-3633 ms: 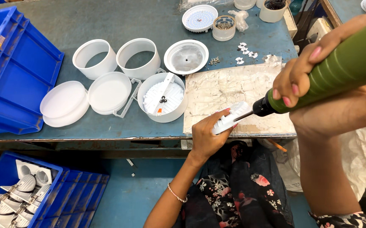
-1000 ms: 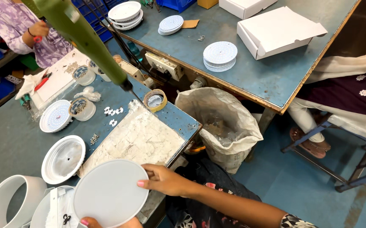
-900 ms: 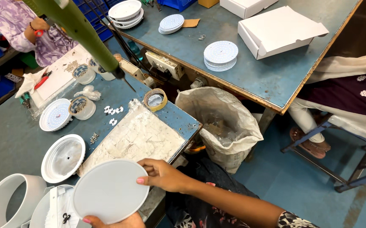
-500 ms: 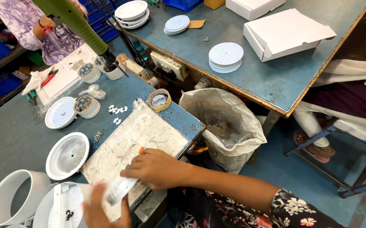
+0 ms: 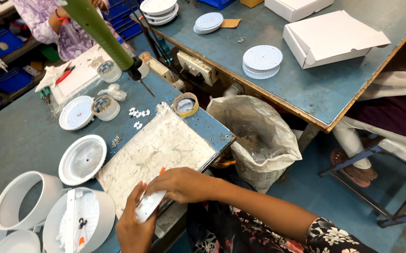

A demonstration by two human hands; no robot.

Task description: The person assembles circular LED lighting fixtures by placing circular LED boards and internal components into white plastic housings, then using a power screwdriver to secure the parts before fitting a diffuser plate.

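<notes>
head view: left hand point(image 5: 132, 225) and right hand point(image 5: 179, 183) both closed on white disc point(image 5: 149, 206) at desk point(image 5: 15, 136) near edge, beside white pad point(image 5: 160, 145).

Bright, even light falls from above onto my bench point(image 5: 20, 140); shadows stay soft and short. My hands blur slightly at the bottom edge. The white disc point(image 5: 149, 206) between my fingers glares pale. Straight table edges bow outward toward the picture's corners.
</notes>
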